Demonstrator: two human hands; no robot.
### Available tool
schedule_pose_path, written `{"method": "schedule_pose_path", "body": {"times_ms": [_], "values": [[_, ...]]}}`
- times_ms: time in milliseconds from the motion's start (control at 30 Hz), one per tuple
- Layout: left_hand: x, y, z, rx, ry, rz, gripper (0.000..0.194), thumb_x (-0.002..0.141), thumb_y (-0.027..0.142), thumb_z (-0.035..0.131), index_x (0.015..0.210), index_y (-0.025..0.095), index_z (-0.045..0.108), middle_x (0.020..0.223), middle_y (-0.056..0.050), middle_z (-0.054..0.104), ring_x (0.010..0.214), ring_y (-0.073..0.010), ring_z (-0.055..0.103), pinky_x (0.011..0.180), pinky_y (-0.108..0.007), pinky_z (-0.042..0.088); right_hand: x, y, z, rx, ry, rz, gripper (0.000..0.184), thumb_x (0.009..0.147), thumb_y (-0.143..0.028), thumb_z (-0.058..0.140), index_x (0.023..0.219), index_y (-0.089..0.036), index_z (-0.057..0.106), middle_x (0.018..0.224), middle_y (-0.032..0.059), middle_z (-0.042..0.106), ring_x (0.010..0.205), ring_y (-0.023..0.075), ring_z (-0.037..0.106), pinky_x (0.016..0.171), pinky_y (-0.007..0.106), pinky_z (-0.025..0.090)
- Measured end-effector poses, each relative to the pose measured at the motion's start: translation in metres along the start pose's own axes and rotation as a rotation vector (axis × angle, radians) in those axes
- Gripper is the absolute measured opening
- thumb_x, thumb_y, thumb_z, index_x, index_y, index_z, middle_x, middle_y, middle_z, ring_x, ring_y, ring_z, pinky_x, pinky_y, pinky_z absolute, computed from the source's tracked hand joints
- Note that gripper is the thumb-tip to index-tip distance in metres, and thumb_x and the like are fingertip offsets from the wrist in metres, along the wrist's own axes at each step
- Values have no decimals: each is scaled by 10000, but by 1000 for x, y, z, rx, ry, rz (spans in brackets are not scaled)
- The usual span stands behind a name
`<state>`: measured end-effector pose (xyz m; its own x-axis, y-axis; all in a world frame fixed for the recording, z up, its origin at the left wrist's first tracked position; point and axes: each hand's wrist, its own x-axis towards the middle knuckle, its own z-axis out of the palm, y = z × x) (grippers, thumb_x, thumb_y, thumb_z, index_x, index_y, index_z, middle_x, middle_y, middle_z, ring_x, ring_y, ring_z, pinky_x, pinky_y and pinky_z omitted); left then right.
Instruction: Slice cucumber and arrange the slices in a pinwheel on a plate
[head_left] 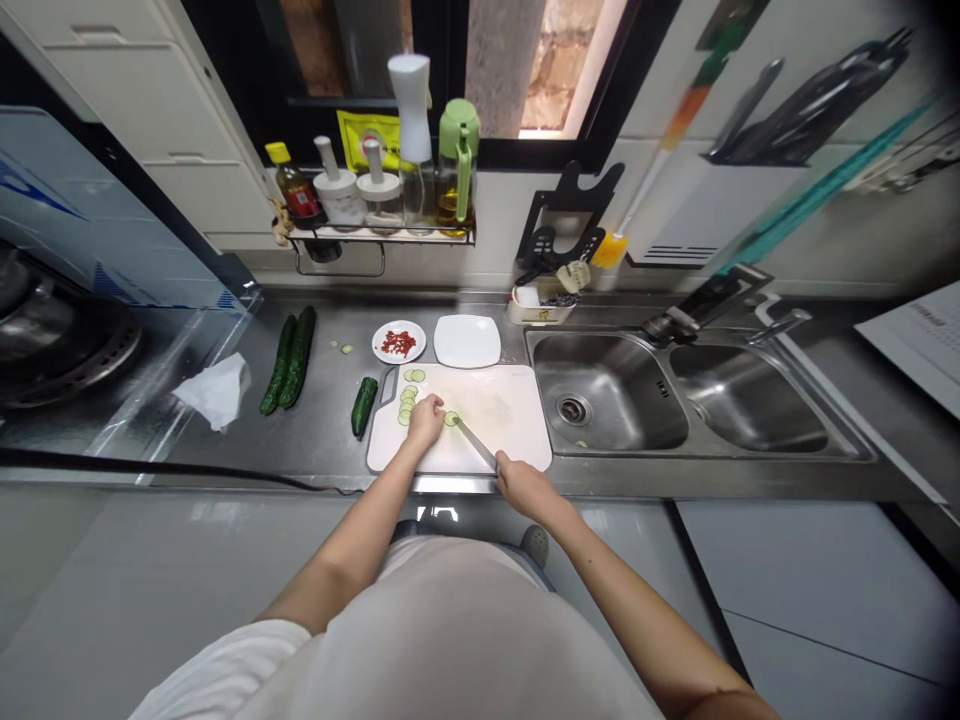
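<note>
My right hand [523, 484] grips a kitchen knife [476, 443] by its handle at the front of the white cutting board [517, 410]. The blade's tip touches or overlaps a cucumber slice [451, 419] near the board's middle. Just left of that slice, my left hand [427, 421] is curled with its fingertips together; whatever is in them, if anything, is hidden. Several thin cucumber slices [407, 400] lie overlapping by the board's left side, and two more [414, 375] are at its upper left corner. A cut piece of cucumber [364, 407] rests on the counter beside the board's handle.
Behind the board stand a plate of chopped red pieces [398, 343] and a white square plate [467, 341]. Two whole cucumbers [289, 360] and a crumpled white tissue [217, 390] lie to the left. A double sink [611, 390] is at the right; a condiment rack [382, 236] hangs above.
</note>
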<state>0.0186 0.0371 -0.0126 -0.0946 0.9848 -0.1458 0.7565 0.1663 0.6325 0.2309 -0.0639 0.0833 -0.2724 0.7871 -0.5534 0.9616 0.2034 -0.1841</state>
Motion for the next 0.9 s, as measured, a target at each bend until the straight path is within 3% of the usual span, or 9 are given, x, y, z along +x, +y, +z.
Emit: {"method": "schedule_pose_path", "body": {"times_ms": [900], "values": [[1, 1, -2, 28, -5, -1, 220, 801, 117, 550, 995, 178, 634, 851, -53, 675, 853, -189, 616, 779, -274, 430, 12, -2, -10, -17, -36, -35, 266, 914, -180, 390, 1166, -159, 474, 1056, 166, 657, 932, 254, 639, 676, 287, 393]]}}
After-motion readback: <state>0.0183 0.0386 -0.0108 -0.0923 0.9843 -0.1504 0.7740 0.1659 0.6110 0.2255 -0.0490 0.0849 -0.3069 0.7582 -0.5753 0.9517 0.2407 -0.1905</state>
